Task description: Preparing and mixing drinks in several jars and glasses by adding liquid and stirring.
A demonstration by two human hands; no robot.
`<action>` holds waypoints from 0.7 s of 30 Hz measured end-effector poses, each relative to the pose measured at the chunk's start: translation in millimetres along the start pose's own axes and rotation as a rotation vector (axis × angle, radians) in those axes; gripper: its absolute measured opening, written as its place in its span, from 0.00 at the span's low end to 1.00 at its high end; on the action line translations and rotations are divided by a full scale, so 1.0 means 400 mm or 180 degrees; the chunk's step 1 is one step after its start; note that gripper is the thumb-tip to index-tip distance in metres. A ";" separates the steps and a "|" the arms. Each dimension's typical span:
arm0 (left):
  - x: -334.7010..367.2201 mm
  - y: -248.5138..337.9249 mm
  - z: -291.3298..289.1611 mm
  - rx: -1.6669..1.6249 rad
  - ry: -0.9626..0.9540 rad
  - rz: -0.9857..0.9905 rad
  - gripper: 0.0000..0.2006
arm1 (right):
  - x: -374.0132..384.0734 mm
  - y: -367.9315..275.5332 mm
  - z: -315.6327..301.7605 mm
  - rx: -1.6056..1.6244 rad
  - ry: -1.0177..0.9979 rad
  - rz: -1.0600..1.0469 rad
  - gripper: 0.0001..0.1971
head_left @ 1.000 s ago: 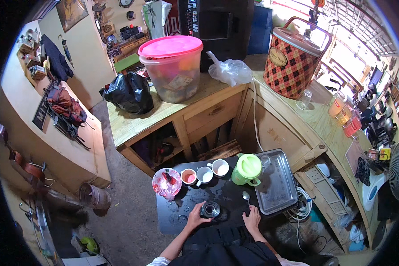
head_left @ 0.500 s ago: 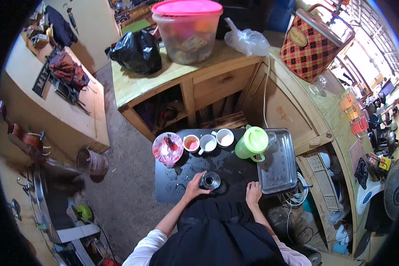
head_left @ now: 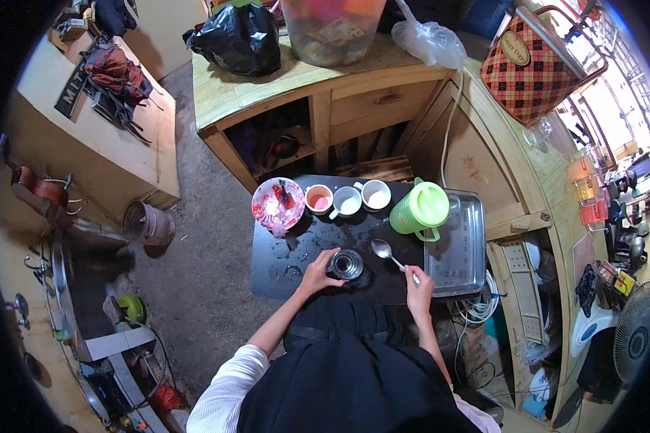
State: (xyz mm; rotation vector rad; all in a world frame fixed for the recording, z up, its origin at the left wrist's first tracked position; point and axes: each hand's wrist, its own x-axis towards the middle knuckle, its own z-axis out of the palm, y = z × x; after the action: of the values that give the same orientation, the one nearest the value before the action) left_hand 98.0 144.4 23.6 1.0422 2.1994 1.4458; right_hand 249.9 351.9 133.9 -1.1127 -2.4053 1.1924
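A small glass point(head_left: 347, 264) stands on the black table point(head_left: 282, 260) right in front of me. My left hand point(head_left: 318, 270) is wrapped around its left side. My right hand point(head_left: 418, 287) grips the handle of a metal spoon point(head_left: 383, 250), whose bowl hovers just right of the glass. Behind them stand a green jug point(head_left: 420, 209), three small cups point(head_left: 347, 198) and a bowl of red pieces point(head_left: 278, 203).
A steel tray point(head_left: 462, 245) lies at the table's right edge. Behind is a wooden counter point(head_left: 267, 90) with a black bag point(head_left: 238, 36), a clear tub and a checkered container point(head_left: 531, 65). Dirt floor with a metal bucket point(head_left: 148, 225) lies to the left.
My right hand, which rested flat on the table, has picked up the spoon and raised it toward the glass. My left hand stays on the glass. The view has shifted closer.
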 end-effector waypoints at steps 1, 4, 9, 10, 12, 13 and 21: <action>0.002 -0.001 0.000 0.0010 -0.0019 -0.0027 0.42 | 0.011 -0.004 0.000 0.0223 -0.0187 -0.0138 0.11; 0.002 -0.002 0.002 0.0006 0.0017 0.0051 0.42 | 0.028 -0.037 -0.012 0.0438 -0.0628 -0.0328 0.09; -0.003 -0.010 -0.001 0.0016 -0.0009 -0.0092 0.42 | 0.040 -0.093 0.009 0.0001 -0.1464 -0.0745 0.08; -0.002 -0.011 0.000 -0.0007 -0.0006 -0.0076 0.42 | 0.043 -0.097 0.022 -0.0170 -0.1392 -0.1128 0.08; -0.001 -0.011 0.004 0.0007 0.0018 -0.0049 0.42 | 0.047 -0.100 0.054 -0.0353 -0.1293 -0.1298 0.08; 0.001 -0.008 0.003 0.0027 0.0036 -0.0020 0.42 | 0.050 -0.096 0.075 -0.0641 -0.1126 -0.1485 0.08; 0.002 -0.002 -0.001 -0.0033 -0.0033 -0.0050 0.42 | 0.055 -0.055 0.182 -0.1440 -0.1173 -0.1922 0.08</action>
State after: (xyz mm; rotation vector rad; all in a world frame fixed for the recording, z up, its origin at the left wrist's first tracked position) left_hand 97.0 144.7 23.2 1.0244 2.1859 1.4405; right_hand 186.7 317.1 101.6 -0.1866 -3.0628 0.7092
